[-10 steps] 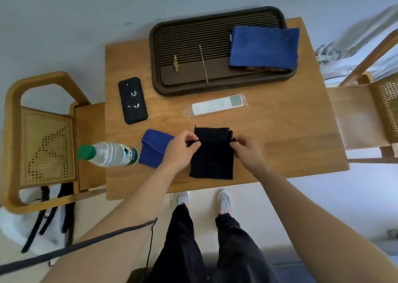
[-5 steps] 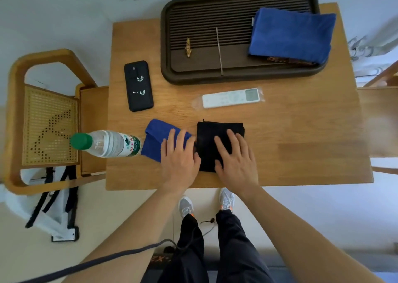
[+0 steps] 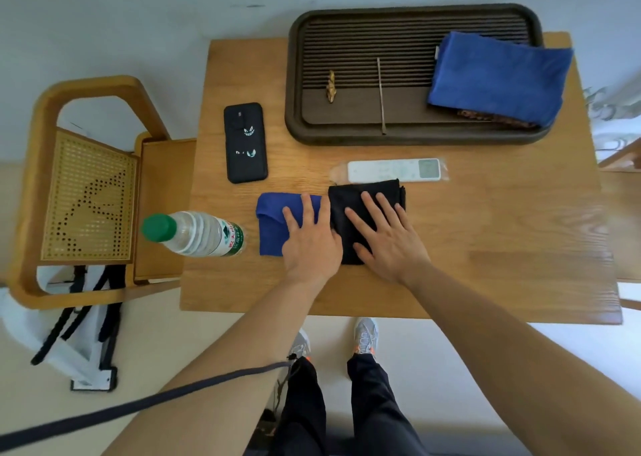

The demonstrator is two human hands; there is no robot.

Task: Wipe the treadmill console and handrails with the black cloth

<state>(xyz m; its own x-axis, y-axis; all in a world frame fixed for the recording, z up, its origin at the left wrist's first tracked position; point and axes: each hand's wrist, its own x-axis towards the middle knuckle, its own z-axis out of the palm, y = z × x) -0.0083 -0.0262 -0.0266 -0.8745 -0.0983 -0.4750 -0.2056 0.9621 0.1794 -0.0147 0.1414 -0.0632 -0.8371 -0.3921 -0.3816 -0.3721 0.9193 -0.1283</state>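
You're pressing both hands flat with the fingers straight and spread, gripping nothing. Your right hand (image 3: pixel 385 244) is lying on the black cloth (image 3: pixel 367 205), which is sitting folded near the middle of the table's (image 3: pixel 485 247) near edge. Your left hand (image 3: pixel 312 240) is straddling the spot where that cloth is meeting a small blue cloth (image 3: pixel 272 223).

Your hands are hiding a lot. The black cloth's left side and near right corner are sitting under your palms, and so is the blue one's right side, so I can't tell if the two cloths are overlapping. The black cloth's far edge is reaching the remote (image 3: pixel 392 170); touching or just beside, I can't say. Something brown and patterned is peeking out from under the big blue cloth (image 3: pixel 496 77) in the tray (image 3: pixel 295 119), too little of it to name. The bottle (image 3: pixel 194 233) is sitting at the left edge, and the wide lens is making it hard to tell whether it's standing or lying.

For room, a wide stretch of bare wood is running from your right hand to the right edge. On the left it's getting tight, with the bottle just beside the blue cloth and the phone (image 3: pixel 246 143) beyond them. The tray is overhanging the far edge, and a chair (image 3: pixel 86 191) is sitting against the left edge.
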